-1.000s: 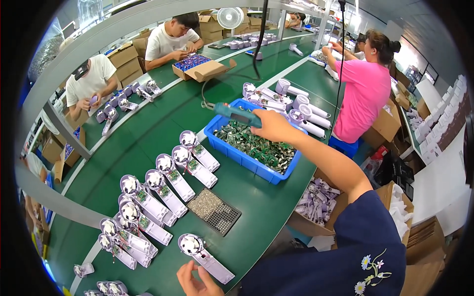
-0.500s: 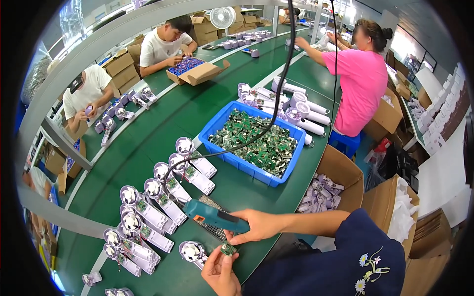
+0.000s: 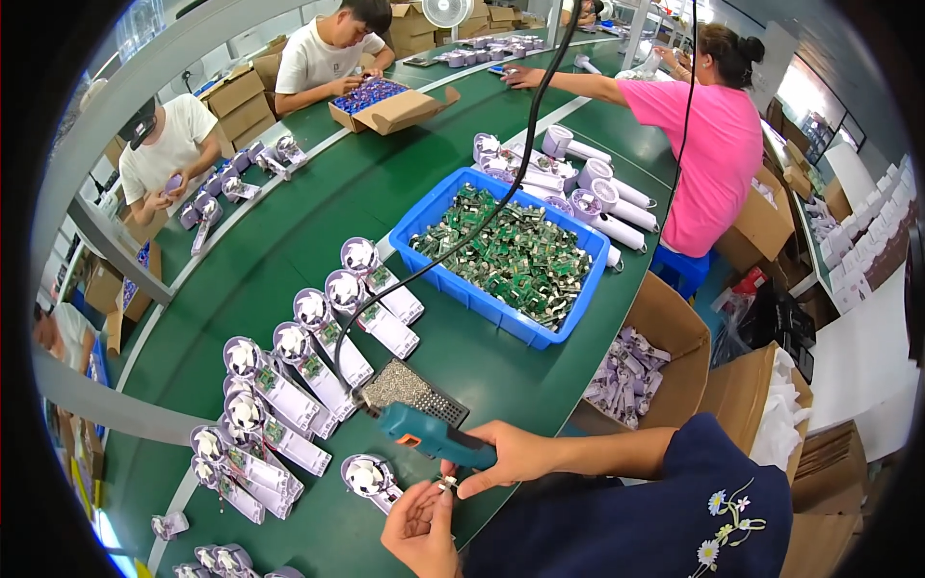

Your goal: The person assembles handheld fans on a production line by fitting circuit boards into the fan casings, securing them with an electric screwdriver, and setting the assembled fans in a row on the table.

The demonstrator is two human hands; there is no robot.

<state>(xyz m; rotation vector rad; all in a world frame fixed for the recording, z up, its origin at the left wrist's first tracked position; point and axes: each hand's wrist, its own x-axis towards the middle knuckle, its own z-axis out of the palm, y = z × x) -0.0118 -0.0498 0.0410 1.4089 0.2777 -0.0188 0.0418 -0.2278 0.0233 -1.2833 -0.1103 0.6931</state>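
Observation:
My right hand (image 3: 511,457) is wrapped around a teal electric screwdriver (image 3: 438,435), its tip pointing left beside a dark perforated tray (image 3: 441,406) of small metal screws. My left hand (image 3: 424,528) pinches a small circuit board (image 3: 447,485), seen nearly edge-on below the screwdriver. The right fingertips come close to the board; whether they touch it I cannot tell. Just left of my hands lies a lilac fan housing with white blades (image 3: 368,477). Farther left, several open fan housings (image 3: 291,344) with green boards and wires lie in a slanting row.
A blue bin (image 3: 496,323) full of green circuit boards stands beyond the tray. A black cable (image 3: 453,246) hangs across the bench (image 3: 279,231). Lilac fans (image 3: 617,202) lie behind the bin. Right of the bench sits a carton of lilac parts (image 3: 674,332). Several co-workers sit around.
My left hand has turned the circuit board from face-on to nearly edge-on. The screwdriver has shifted slightly, uncovering more of the screw tray. A co-worker in pink now reaches an arm over the bench.

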